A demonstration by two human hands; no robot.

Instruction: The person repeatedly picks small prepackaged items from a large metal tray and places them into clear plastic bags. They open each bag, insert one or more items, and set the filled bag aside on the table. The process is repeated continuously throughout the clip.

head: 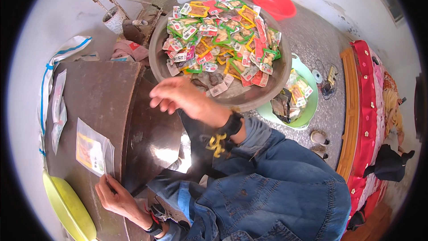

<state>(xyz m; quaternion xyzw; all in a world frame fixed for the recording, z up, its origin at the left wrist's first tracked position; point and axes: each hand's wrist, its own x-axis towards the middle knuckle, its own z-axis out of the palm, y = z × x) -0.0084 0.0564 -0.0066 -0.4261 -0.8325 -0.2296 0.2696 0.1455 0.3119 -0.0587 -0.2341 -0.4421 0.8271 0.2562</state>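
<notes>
My left hand (115, 195) pinches the lower corner of a clear zip bag (104, 157) lying on a dark brown wooden table (100, 90). Inside that bag are a yellow-edged snack packet (86, 147) and at least one whitish packet. My right hand (177, 97) is in the air between the table and a large metal basin (264, 97), fingers bent and slightly apart, with nothing visible in it. Heaped in the basin are many small vacuum-sealed food packets (222, 36) with green, yellow and red edges. A few dark packets (214, 78) lie at the near side of the heap.
More packets (297, 92) fill part of a pale green tub (312, 112) beside the basin. A yellow-green plastic container (68, 204) and flat plastic bags (58, 117) are on the table's far side. A red basin (274, 1) and a power strip (332, 75) sit on the floor.
</notes>
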